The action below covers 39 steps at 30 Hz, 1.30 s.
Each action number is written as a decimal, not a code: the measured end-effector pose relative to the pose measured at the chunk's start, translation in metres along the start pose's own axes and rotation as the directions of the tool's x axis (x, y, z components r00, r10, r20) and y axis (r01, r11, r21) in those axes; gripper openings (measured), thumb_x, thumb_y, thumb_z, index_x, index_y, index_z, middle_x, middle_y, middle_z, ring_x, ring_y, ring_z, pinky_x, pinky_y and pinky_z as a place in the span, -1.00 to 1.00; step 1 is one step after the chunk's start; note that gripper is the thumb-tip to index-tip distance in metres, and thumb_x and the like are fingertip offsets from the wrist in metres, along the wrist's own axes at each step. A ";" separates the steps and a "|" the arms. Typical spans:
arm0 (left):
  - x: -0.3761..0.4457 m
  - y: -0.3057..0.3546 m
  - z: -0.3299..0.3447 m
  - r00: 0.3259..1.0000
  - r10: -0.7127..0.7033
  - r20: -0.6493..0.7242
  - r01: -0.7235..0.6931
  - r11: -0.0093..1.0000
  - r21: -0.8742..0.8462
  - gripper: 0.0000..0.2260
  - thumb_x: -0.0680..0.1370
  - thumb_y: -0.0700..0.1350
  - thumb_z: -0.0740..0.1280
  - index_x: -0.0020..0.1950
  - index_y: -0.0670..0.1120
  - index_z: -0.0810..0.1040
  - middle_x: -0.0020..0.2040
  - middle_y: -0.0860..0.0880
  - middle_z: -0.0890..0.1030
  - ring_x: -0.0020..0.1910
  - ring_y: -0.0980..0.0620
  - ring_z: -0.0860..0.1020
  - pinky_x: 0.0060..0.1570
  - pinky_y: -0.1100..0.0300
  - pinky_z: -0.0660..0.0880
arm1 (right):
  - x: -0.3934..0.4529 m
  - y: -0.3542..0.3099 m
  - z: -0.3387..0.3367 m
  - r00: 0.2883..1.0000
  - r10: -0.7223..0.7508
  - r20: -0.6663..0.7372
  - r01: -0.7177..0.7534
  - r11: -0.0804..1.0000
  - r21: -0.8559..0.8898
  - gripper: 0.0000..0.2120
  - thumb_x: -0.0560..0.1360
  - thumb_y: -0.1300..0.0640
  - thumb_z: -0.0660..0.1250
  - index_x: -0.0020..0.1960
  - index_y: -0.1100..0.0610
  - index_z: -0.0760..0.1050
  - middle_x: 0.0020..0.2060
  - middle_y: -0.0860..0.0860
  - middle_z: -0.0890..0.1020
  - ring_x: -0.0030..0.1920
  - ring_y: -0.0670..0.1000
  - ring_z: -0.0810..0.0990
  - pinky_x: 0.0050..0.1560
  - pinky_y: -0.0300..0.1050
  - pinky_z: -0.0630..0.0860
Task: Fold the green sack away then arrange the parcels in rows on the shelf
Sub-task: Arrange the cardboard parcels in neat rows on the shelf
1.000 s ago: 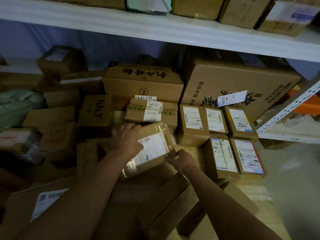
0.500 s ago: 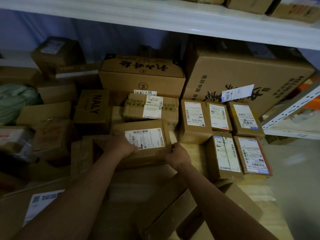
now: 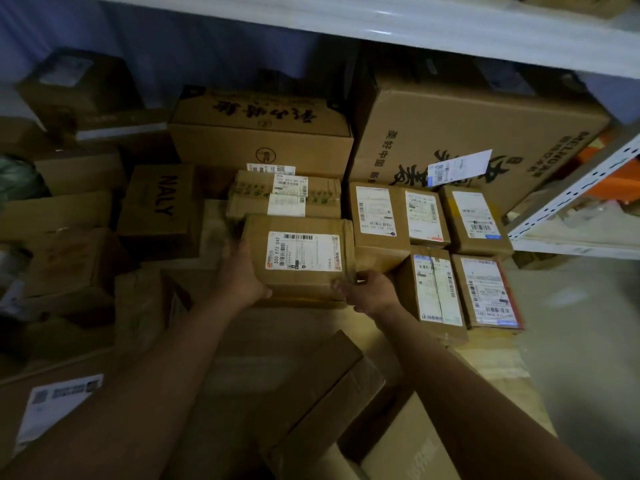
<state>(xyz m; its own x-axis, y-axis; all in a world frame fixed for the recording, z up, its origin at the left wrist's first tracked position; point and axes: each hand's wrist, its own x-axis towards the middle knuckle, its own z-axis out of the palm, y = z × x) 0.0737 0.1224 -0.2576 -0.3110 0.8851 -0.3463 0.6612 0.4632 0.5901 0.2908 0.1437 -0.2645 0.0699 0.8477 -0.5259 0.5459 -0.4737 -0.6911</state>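
Rows are partly done: five small parcels (image 3: 429, 251) are lined up at right. Another parcel (image 3: 301, 258) is gripped by the left hand (image 3: 242, 275) and right hand (image 3: 370, 292), fingers curled on its near corners. Plenty left jumbled at left; green sack (image 3: 15, 178) barely seen far left.

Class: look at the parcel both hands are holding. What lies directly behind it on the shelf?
Behind the held parcel lies a taped parcel bearing white labels, and behind that a larger printed carton. The left hand and right hand grip it; the taped parcel's near side is hidden.
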 end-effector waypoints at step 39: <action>-0.135 0.074 0.029 0.832 0.297 0.468 -0.274 0.954 -0.119 0.00 0.31 -0.14 0.53 0.54 0.15 -0.06 0.47 0.16 0.03 0.47 -0.07 0.12 0.36 -0.16 0.32 | -0.097 0.032 -0.092 0.947 0.136 0.292 -0.181 0.975 0.131 -0.32 0.37 -0.46 0.15 0.27 0.01 0.39 0.14 0.13 0.49 0.12 0.20 0.49 -0.01 0.13 0.54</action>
<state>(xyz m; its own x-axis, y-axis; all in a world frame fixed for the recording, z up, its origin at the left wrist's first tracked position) 0.1844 0.0361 -0.1884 0.2574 0.8529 -0.4541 0.6350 0.2049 0.7448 0.3783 0.0685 -0.1897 -0.1030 0.6682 -0.7368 0.4099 -0.6464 -0.6435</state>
